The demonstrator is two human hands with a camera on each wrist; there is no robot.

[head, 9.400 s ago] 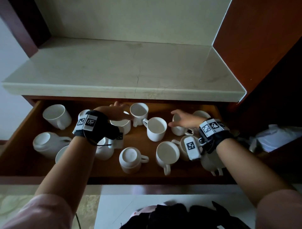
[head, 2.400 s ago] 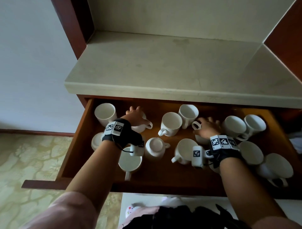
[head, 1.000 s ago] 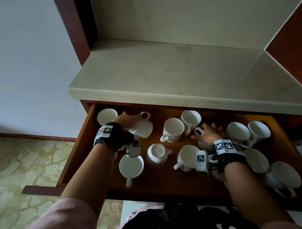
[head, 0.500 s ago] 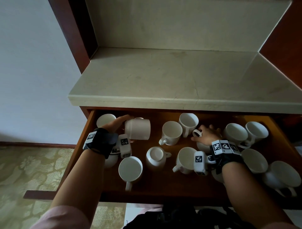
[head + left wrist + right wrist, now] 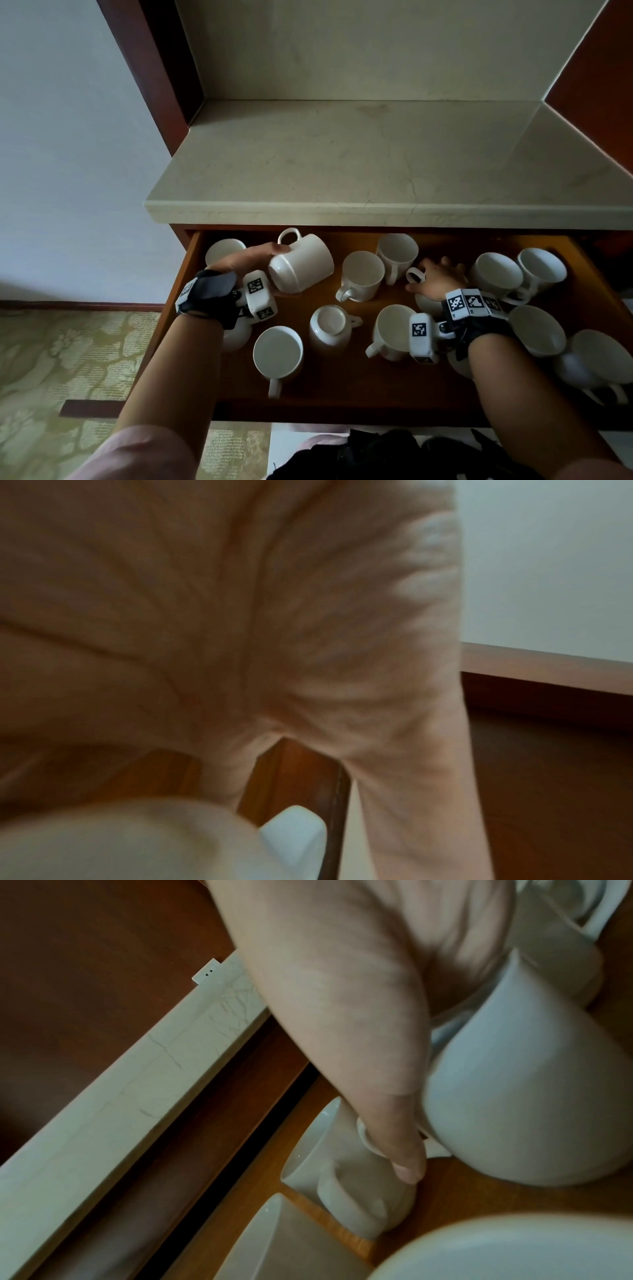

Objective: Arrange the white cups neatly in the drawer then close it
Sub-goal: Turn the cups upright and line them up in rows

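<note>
Head cam: left hand holds a cup sideways over the drawer's back-left corner; right hand grips another mid-back. Still sorting, I'd say; next, stand it upright by the corner cup.

The right hand hides most of the cup beneath it.

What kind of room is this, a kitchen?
Probably a home dining or kitchen area: a wooden drawer full of white cups sits under a pale stone counter, with patterned flooring beside it.
</note>
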